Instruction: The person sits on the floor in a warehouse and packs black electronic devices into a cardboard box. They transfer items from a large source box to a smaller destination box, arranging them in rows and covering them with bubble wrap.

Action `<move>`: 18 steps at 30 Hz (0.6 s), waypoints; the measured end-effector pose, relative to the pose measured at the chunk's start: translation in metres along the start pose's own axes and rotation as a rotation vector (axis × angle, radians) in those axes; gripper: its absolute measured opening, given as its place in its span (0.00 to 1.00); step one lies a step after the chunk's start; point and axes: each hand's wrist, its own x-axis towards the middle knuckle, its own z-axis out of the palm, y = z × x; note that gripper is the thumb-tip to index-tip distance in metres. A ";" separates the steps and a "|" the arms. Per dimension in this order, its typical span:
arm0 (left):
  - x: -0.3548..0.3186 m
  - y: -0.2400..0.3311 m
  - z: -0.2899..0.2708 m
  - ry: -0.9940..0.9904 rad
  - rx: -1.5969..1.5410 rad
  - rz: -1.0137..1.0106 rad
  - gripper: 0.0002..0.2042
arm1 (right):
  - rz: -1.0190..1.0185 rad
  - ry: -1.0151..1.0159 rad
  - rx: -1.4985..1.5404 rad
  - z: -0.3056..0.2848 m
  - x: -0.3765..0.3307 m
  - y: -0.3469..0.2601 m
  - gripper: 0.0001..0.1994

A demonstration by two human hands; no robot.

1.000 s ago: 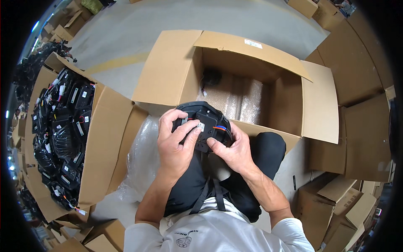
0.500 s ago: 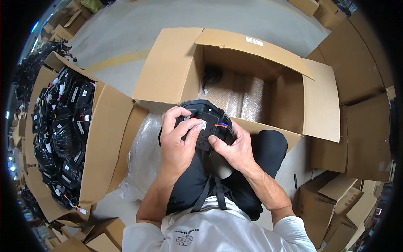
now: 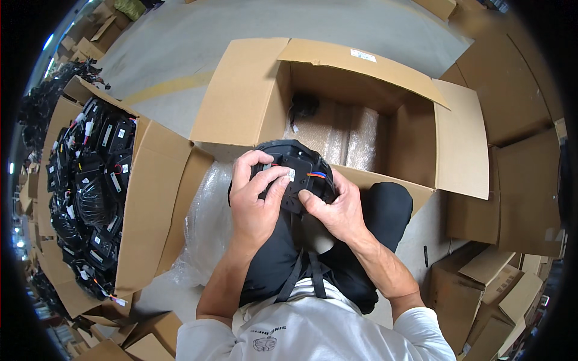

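Observation:
Above my lap I hold a black, rounded plastic housing with orange and blue wires crossing its face. My left hand grips its left side, with thumb and index finger close together at a small white label. My right hand is closed round the right edge, its thumb pressed on the face. The undersides of both grips are hidden. Just beyond the housing stands an open cardboard box, lined with bubble wrap; one dark part with a cable lies in its far left corner.
At my left, an open carton is filled with similar black housings and loose cables. Clear bubble wrap lies between it and my leg. Large cartons stand at the right, above smaller boxes. A dark pen-like stick lies on the floor.
Both hands keep the same hold on the black housing. The view has shifted very slightly; nothing else has visibly moved.

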 end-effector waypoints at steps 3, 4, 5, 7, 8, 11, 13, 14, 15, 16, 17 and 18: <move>0.003 0.001 0.001 -0.014 -0.029 -0.013 0.11 | -0.019 0.001 0.007 -0.002 0.000 0.007 0.22; 0.003 0.001 0.001 -0.021 -0.027 -0.010 0.11 | 0.002 0.000 -0.003 -0.003 0.000 0.005 0.22; 0.002 0.002 0.001 -0.028 -0.023 -0.008 0.11 | 0.024 -0.003 -0.011 -0.005 0.000 0.004 0.22; 0.000 0.001 0.001 -0.018 -0.045 -0.018 0.10 | 0.049 -0.009 -0.013 -0.005 0.000 0.000 0.22; -0.001 0.001 0.001 -0.012 -0.058 -0.023 0.10 | 0.053 -0.011 -0.008 -0.005 0.000 -0.001 0.22; -0.002 0.004 0.003 0.053 -0.052 -0.014 0.11 | 0.059 -0.011 0.003 -0.004 -0.001 -0.004 0.22; -0.002 0.004 0.001 0.099 0.045 0.044 0.11 | 0.038 -0.002 -0.006 -0.003 -0.002 -0.003 0.22; -0.003 0.003 -0.001 0.122 0.096 0.073 0.11 | 0.017 0.004 -0.017 -0.001 -0.002 -0.002 0.22; -0.001 0.002 -0.004 0.092 0.147 0.102 0.11 | -0.004 0.010 -0.028 -0.001 -0.002 -0.001 0.22; 0.001 0.001 -0.009 0.062 0.199 0.132 0.11 | 0.003 0.012 -0.040 -0.001 -0.002 -0.002 0.22; 0.003 0.001 -0.013 0.033 0.253 0.160 0.11 | 0.011 0.011 -0.049 -0.001 -0.003 -0.004 0.22; 0.006 0.002 -0.016 0.033 0.302 0.201 0.11 | 0.018 0.011 -0.058 -0.001 -0.003 -0.004 0.22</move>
